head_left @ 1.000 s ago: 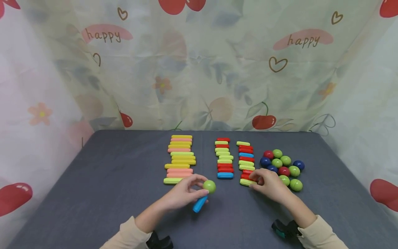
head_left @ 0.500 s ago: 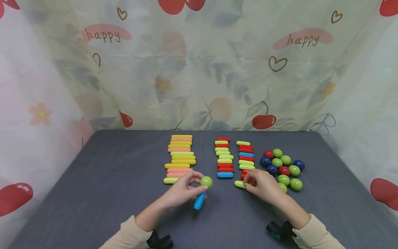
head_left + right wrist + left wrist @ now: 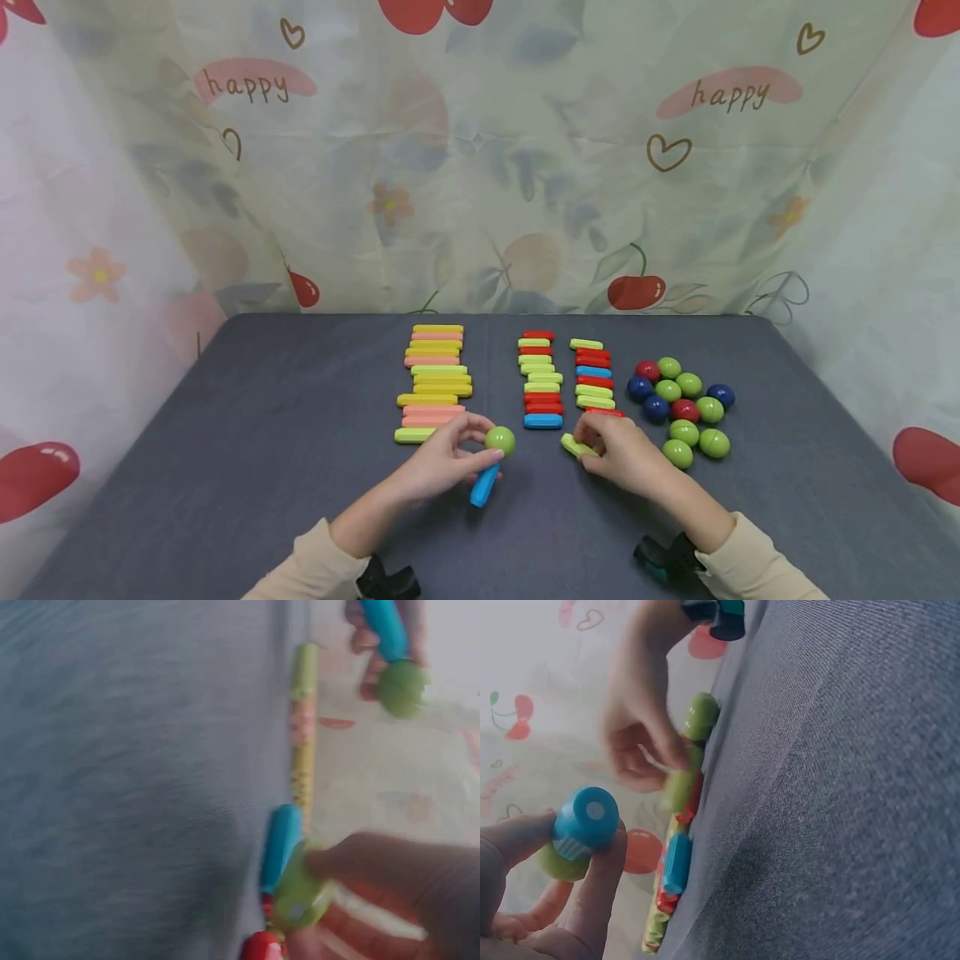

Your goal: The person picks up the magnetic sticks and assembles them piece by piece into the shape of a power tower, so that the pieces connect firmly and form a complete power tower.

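My left hand (image 3: pixel 448 457) pinches a blue rod (image 3: pixel 483 486) with a green ball (image 3: pixel 499 442) at its far end, seen end-on in the left wrist view as a round blue tip (image 3: pixel 595 814). My right hand (image 3: pixel 622 454) has thumb and fingers on a light green rod (image 3: pixel 577 447) near the front of the rightmost row, its far part hidden by the fingers. In the right wrist view this green rod (image 3: pixel 300 896) is blurred, its end facing the camera. Beside it lies the blue rod of the middle row (image 3: pixel 543 422).
A row of yellow, pink and green rods (image 3: pixel 442 390) lies beyond my left hand. Two shorter rows of red, green and blue rods, including a right row (image 3: pixel 594 382), sit farther right. Green, red and blue balls (image 3: pixel 685 411) cluster at the right on the grey cloth (image 3: pixel 300 417).
My right hand has drawn the green rod leftward from the front of the right row and turned it askew. A green ball behind that hand has come into view. The left hand has barely shifted.
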A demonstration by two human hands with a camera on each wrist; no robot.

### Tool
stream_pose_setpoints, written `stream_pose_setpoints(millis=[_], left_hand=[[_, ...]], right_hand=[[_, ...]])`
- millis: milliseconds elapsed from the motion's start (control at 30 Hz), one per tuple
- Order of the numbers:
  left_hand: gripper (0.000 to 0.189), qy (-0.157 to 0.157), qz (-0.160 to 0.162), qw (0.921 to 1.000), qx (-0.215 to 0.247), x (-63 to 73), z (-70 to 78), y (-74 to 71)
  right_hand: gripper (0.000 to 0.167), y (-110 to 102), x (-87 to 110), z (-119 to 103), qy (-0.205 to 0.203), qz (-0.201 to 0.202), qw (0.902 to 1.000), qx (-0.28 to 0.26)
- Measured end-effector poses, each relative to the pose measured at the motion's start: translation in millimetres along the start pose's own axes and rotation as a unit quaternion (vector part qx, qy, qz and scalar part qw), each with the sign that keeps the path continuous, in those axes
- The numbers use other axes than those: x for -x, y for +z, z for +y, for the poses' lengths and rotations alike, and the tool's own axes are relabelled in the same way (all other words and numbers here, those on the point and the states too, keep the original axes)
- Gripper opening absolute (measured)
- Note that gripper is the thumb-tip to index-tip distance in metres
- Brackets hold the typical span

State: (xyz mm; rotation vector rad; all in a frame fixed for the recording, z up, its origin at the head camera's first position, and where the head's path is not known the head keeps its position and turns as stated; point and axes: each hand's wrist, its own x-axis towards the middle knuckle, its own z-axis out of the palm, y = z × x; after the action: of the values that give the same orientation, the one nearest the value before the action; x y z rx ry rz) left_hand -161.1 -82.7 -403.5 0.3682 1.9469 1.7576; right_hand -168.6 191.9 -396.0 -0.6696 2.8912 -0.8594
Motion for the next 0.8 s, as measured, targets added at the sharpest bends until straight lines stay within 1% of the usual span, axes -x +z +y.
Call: stream_pose_setpoints(millis=[67, 133, 200, 267, 400, 533, 667, 800], left_hand=[[0.05, 0.005, -0.004, 1.0, -0.005, -1.0, -0.4, 0.5], [0.049, 0.009, -0.007, 0.9999, -0.012, -2.5, -0.6, 0.9], [0.048, 0.013, -0.006, 0.9997, -0.019, -4.4, -0.6, 1.4], [0.046, 0.017, -0.002, 0.9996, -0.023, -6.8, -0.5, 1.8], [0.044, 0.026, 0.005, 0.9992, -0.031, -10.9, -0.2, 2.0], [0.044, 0.033, 0.009, 0.9989, -0.033, -13.7, 0.3, 0.4], [0.043, 0.029, 0.0, 0.9992, -0.026, -15.4, 1.9, -3.2], [0.042, 0.02, -0.015, 0.9991, -0.034, -16.9, 4.3, -5.7]], right_hand=[[0.019, -2.0, -0.8, -0.7, -0.029, 0.005, 0.9989, -0.037], [0.019, -3.0, -1.7, -3.0, -0.066, 0.009, 0.9948, -0.077], [0.02, -2.0, -2.9, -6.6, -0.084, 0.008, 0.9905, -0.109], [0.02, -0.3, -4.4, -10.9, -0.095, 0.009, 0.9876, -0.125], [0.019, 2.7, -8.6, -17.2, -0.108, 0.009, 0.9848, -0.135], [0.018, 4.2, -12.9, -19.8, -0.111, 0.015, 0.9845, -0.135], [0.017, 5.5, -18.9, -20.6, -0.111, 0.028, 0.9822, -0.148], [0.017, 6.1, -25.9, -20.3, -0.121, 0.025, 0.9763, -0.178]])
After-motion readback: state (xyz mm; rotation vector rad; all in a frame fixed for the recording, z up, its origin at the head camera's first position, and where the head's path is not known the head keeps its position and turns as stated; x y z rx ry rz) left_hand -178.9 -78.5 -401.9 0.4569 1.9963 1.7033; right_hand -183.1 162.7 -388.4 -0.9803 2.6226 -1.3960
